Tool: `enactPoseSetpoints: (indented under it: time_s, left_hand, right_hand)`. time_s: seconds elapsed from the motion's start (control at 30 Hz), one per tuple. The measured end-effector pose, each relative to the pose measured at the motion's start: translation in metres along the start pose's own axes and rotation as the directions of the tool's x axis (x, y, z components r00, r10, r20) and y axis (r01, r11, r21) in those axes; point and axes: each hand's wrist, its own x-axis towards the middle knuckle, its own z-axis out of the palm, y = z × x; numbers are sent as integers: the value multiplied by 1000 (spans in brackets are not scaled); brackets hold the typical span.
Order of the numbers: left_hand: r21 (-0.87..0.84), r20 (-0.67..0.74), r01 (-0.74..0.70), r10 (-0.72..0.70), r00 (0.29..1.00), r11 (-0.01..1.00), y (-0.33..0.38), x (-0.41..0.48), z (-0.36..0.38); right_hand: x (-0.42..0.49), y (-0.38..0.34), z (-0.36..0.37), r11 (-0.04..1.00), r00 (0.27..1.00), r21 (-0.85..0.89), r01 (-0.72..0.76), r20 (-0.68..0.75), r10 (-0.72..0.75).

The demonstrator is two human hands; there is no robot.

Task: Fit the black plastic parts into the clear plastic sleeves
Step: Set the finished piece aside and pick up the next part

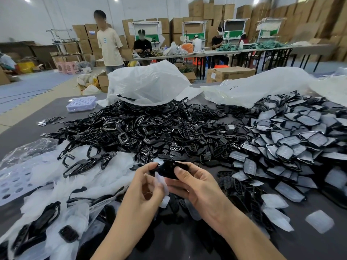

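Observation:
Both my hands meet low in the middle of the view over a dark table (216, 246). My right hand (195, 184) grips a black plastic part (169, 170) with its thumb on top. My left hand (144, 186) pinches the same part's left end, and a clear plastic sleeve (162, 182) lies against its fingers. A big heap of loose black parts (150, 128) lies beyond my hands. A heap of sleeved parts (293, 139) fills the right side.
Clear sleeves and bagged black frames (56, 194) cover the near left. Two large white plastic bags (150, 83) lie behind the heaps. A small lilac tray (81, 104) sits at the far left. People work at long tables (244, 51) before stacked cardboard boxes.

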Motion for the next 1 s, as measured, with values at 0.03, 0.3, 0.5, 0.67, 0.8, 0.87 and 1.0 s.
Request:
enactPoseSetpoints:
  time_s: [0.03,0.3,0.5,0.67,0.8,0.87,1.0]
  left_hand:
    - [26,12,-8,8,1000,1000,1,-1,0]
    - [123,-29,-55,59,998,991,0,-1,-2]
    - [-66,-63,-29,25,998,997,3,0,-1]
    - [-55,-32,-27,26,999,998,5,-2,2]
    - [12,-133,-77,77,988,997,6,-1,2]
    - [-29,-172,-65,59,983,997,7,0,4]
    - [-128,-212,-29,1,977,991,6,-1,7]
  right_hand:
    - [0,-1,0,1000,1000,13,2,11,-2]
    - [2,-5,-2,998,989,46,42,-141,-35]
    - [3,-3,-6,997,949,-37,74,-305,-82]
    - [4,3,-6,991,963,-129,27,-262,-61]
    - [2,5,-5,987,976,-161,-7,-215,-28]
    - [2,7,-4,986,982,-168,-6,-185,-25]
    - [1,6,0,980,990,-201,-5,-138,-23]
